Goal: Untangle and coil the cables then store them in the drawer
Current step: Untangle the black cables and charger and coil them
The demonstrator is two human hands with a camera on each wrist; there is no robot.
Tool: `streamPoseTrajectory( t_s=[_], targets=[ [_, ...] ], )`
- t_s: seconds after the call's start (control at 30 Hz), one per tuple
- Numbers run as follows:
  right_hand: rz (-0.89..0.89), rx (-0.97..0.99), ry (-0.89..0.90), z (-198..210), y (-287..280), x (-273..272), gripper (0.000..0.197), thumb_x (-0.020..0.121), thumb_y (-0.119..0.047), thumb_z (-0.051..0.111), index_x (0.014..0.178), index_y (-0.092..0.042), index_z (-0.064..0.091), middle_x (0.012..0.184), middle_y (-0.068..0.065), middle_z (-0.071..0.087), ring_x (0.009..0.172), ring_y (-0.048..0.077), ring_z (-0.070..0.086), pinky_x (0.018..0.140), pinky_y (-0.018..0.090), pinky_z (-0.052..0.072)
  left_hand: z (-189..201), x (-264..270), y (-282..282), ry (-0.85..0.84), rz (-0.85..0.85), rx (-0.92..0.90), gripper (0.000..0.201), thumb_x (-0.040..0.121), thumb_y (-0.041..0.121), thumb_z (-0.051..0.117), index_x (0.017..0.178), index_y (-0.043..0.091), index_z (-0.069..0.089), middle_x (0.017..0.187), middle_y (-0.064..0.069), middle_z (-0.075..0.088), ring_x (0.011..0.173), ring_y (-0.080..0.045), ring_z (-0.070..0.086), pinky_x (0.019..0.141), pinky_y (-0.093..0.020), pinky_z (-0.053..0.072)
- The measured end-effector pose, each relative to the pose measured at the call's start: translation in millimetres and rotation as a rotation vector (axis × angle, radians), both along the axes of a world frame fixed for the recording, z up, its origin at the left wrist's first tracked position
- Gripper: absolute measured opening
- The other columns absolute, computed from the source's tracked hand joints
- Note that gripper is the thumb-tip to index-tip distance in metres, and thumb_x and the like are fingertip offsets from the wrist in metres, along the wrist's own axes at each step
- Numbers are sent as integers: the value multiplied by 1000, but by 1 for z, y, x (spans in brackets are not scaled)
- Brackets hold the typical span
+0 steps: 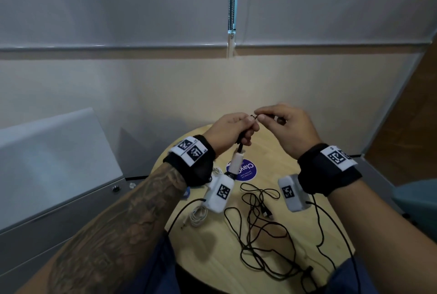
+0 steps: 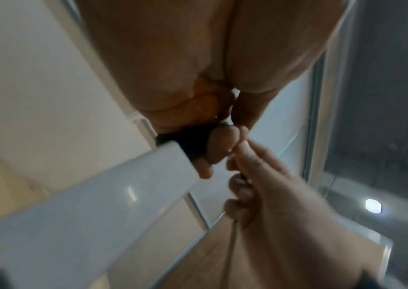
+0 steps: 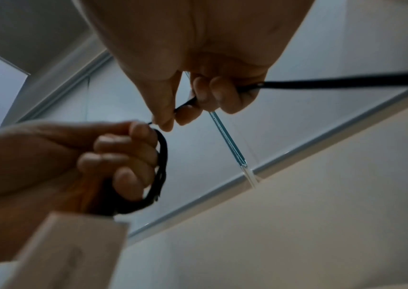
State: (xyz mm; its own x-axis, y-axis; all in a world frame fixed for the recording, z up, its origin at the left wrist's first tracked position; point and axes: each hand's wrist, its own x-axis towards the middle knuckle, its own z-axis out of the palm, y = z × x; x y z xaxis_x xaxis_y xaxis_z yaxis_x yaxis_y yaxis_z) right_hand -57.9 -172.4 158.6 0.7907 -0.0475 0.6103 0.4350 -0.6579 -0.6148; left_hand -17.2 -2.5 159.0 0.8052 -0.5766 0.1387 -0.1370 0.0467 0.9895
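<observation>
Both hands are raised over the round wooden table [image 1: 212, 258]. My left hand [image 1: 248, 128] grips a small bundle of black cable loops [image 3: 162, 166], and a white plug block [image 1: 236, 161] hangs below the fist. My right hand [image 1: 259, 115] pinches the black cable [image 3: 185, 103] between thumb and forefinger right beside the left fingertips. From there the cable runs through its curled fingers and off to the right [image 3: 346, 81]. The rest of the black cable [image 1: 260, 230] lies in loose tangled loops on the table. A coiled white cable [image 1: 197, 217] lies at the table's left edge.
A grey drawer cabinet [image 1: 59, 175] with a round lock [image 1: 115, 188] stands left of the table. A purple round sticker [image 1: 246, 171] is on the tabletop under the hands. Thin black leads [image 1: 331, 222] trail from the wrist cameras. A wall and window blinds are behind.
</observation>
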Motion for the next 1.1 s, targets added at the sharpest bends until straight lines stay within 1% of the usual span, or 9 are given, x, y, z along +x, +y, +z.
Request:
streamPoseTrajectory(
  t_s=[0.1,0.2,0.33,0.47,0.6,0.73,0.8,0.93,1.1],
  targets=[
    [71,100,4,-2,10,4,18,97,-18,62,108,-23,75,97,0,71,91,10,63,82,22,48,15,-3,8,288,-164,-184,29,101,18,36,81,9,55,57,5,40,48,-10,37,65,-28,44],
    [149,292,103,-5,22,6,21,100,-13,56,110,-22,71,82,-6,68,63,-1,56,62,17,45,29,-8,16,529,-248,-549,22,94,19,40,82,8,55,59,4,40,49,-9,39,67,-29,47],
    [115,138,363,-28,32,-8,21,101,-20,52,101,-29,71,67,0,62,51,0,46,54,19,40,38,3,26,487,-56,-866,19,91,9,42,93,0,58,72,-4,58,64,-14,58,78,-32,55],
    [191,42,474,-34,39,-15,18,101,-25,54,113,-26,68,65,-5,60,52,0,53,57,15,43,20,18,27,349,189,-820,22,99,7,41,95,-1,61,80,-8,72,77,-15,71,86,-29,54],
    [273,41,582,-32,43,-26,18,101,-19,56,111,-14,70,65,0,63,54,7,61,57,23,53,1,34,32,371,404,-848,15,98,6,47,96,2,61,89,-11,69,75,-14,72,80,-26,54],
    [268,-42,474,-21,44,-31,18,99,-23,59,112,-20,71,73,-5,67,62,11,61,60,26,55,-14,31,31,78,584,-585,11,94,-1,54,95,-1,65,90,-17,67,76,-21,70,83,-31,57],
    [217,-77,315,-12,40,-28,17,98,-23,60,109,-21,73,89,-6,72,81,10,65,76,29,55,-21,24,30,-72,553,-340,12,94,-1,55,97,-2,66,82,-13,68,73,-17,68,81,-31,57],
    [161,-49,152,0,28,-15,16,97,-27,58,97,-22,73,86,-9,72,84,10,65,80,33,53,-31,1,27,-247,241,60,29,102,23,45,91,4,65,71,-6,63,64,-16,60,64,-28,50],
    [171,139,178,-8,11,-4,10,96,-19,64,97,-15,74,85,-4,72,82,7,64,79,27,51,-25,-14,22,-33,35,15,41,105,29,34,83,6,59,60,-1,43,54,-14,41,63,-26,44]
  ],
)
